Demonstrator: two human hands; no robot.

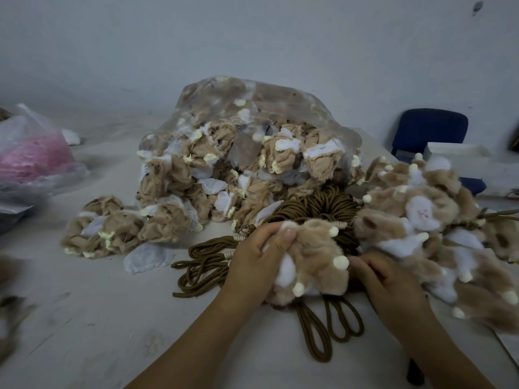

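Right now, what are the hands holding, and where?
A tan plush toy: the left hand grips its top-left end, the right hand pinches its right edge.

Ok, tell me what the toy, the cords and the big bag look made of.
The toy looks like plush, probably synthetic fur: fuzzy matte tan and white pile. The cords seem to be braided textile rope, brown and matte, bending in soft loops. The bag is thin clear plastic film, glossy and wrinkled, its contents showing through.

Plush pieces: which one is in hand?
The furry tan piece front centre, gripped by the left hand; the others lie in the right pile, the left heap or the clear bag.
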